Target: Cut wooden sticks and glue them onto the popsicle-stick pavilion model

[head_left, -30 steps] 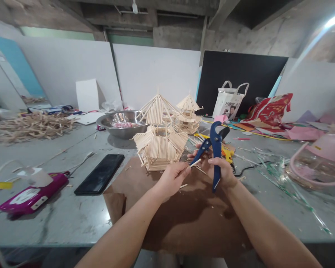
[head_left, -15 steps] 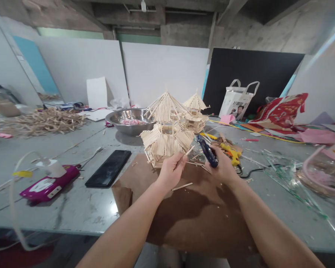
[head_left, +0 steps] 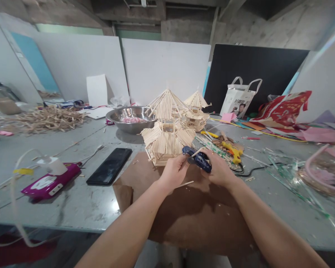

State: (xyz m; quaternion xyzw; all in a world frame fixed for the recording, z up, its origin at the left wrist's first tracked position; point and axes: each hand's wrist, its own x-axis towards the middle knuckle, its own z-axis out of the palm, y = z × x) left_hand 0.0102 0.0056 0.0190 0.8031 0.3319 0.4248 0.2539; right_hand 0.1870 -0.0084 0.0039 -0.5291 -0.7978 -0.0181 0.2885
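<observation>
My left hand pinches a thin wooden stick whose end sticks out past the fingers. My right hand grips dark blue hand cutters, their jaws against the stick beside my left fingertips. Whether the jaws have closed on it I cannot tell. Just behind my left hand stands a small pavilion model of pale sticks, with a pointed upper roof and a wide lower roof. A similar model is partly hidden behind it. One loose stick lies on the brown board below my hands.
To the left are a black phone, a purple power strip and a heap of sticks. A steel bowl stands behind. On the right lie a yellow glue gun, clear glue sticks and a cable.
My right hand has moved left with the cutters, bringing them to the stick in my left hand. Clear sticks formerly hidden behind the cutters now show. The view has shifted slightly.
</observation>
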